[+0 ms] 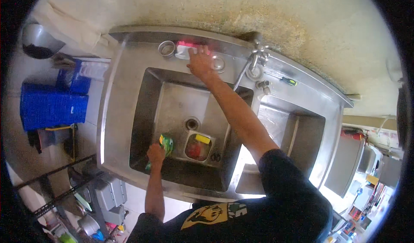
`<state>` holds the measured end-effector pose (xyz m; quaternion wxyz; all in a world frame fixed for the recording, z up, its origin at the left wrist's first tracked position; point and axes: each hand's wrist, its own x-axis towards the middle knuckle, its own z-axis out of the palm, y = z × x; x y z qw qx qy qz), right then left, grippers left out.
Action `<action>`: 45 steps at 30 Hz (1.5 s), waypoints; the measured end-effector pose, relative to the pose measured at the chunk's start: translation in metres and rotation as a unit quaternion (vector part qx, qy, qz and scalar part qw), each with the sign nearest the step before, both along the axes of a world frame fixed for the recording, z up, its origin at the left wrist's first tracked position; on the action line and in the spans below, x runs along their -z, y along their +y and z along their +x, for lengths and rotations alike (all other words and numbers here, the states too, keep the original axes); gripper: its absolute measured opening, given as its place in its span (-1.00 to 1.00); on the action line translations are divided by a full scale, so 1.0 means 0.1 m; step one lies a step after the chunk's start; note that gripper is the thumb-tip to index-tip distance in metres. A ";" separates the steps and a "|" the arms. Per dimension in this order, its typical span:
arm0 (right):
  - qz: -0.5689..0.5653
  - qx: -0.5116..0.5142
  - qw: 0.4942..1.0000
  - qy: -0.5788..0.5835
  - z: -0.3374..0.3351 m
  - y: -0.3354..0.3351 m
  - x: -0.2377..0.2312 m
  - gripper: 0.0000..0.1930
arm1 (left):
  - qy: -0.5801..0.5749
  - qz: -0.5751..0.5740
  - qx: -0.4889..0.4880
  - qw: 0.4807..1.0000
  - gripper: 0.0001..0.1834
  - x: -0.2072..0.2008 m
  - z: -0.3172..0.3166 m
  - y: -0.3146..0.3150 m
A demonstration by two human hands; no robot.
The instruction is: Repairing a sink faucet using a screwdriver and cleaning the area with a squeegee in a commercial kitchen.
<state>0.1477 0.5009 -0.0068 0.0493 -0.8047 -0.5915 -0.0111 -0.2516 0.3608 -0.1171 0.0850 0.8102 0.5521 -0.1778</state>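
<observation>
Steel double sink (129,92) seen from above, set against a rough plaster wall. The right hand (199,62) is stretched to the far ledge of the sink and laid on a white and pink block-shaped object (185,50); the fingers are curled over its right end, in contact, though how firmly it is gripped cannot be told. A small round metal cup (166,48) stands just left of that object, and a round metal ring (219,63) lies just right of the hand. The metal tap (258,57) rises farther right on the same ledge.

The left hand (156,153) is held low at the near left of the left basin, closed around a green and yellow scrubbing sponge (166,144), which projects from the hand to its far right. A square steel container (199,145) holding red and yellow items sits just right of the sponge, near the drain (191,123). Blue plastic crates (51,105) are stacked on the floor to the left.
</observation>
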 end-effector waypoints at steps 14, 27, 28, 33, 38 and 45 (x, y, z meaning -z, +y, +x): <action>0.176 0.056 0.883 0.432 0.00 -0.80 -0.11 -0.65 | -0.018 -0.085 -0.064 0.994 -0.38 0.80 -0.27 0.06; 0.325 0.229 0.528 0.750 2.18 -2.67 -1.03 -0.64 | -0.297 0.068 0.002 0.952 -0.42 -0.94 1.72 1.60; 0.298 0.252 0.477 0.788 2.34 -2.57 -0.97 -0.64 | -0.287 0.108 0.039 0.951 -0.40 -0.95 1.92 1.78; 0.186 0.210 0.403 0.871 2.85 -2.11 -0.77 -0.63 | -0.213 0.180 0.154 0.948 -0.28 -0.92 2.41 2.47; 0.274 0.318 0.280 0.864 2.56 -2.06 -1.29 -0.67 | -0.184 0.198 0.155 0.950 -0.31 -0.80 2.43 2.75; 0.254 0.280 0.820 0.430 2.43 -2.15 -0.70 -0.66 | -0.201 0.226 0.170 0.938 -0.58 -0.67 2.53 3.00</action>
